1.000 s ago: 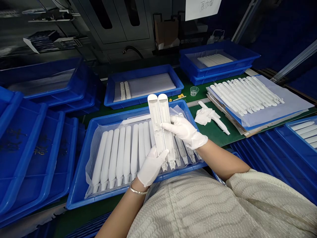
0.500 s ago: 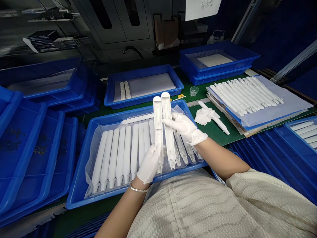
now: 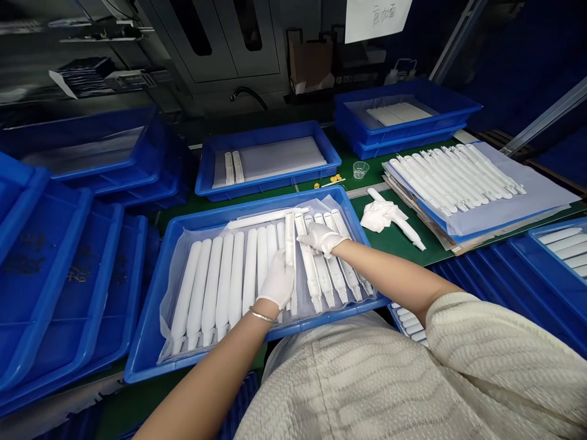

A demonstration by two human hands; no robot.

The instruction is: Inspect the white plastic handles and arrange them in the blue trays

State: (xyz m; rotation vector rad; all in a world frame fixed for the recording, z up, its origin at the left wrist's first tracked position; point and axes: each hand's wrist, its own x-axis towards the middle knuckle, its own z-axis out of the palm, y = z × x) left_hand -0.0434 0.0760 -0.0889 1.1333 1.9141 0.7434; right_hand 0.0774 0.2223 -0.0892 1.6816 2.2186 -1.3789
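A white glove covers my left hand (image 3: 277,280), which is closed around a long white plastic housing half (image 3: 290,235) with its hollow inner side facing up. My right hand (image 3: 320,238), gloved too, has its fingers closed on the upper part of a second white plastic housing half (image 3: 309,272), low in the blue tray (image 3: 151,299). That piece lies beside several others with their hollow sides up at the tray's right. Several smooth white pieces (image 3: 211,281), backs up, line the left side on a translucent liner sheet. Another piece (image 3: 268,217) lies crosswise along the far side.
Behind stands a blue tray (image 3: 266,186) with two white pieces near its left end. A clear cup (image 3: 360,169), yellow bits (image 3: 337,178) and a cloth-wrapped white piece (image 3: 384,215) lie on the green table. Stacked blue trays (image 3: 68,287) flank the left; rows of white parts (image 3: 458,177) lie right.
Both hands have come down from above the tray, carrying the two white housing halves with them. The right-hand one now lies in line with the row at the right.
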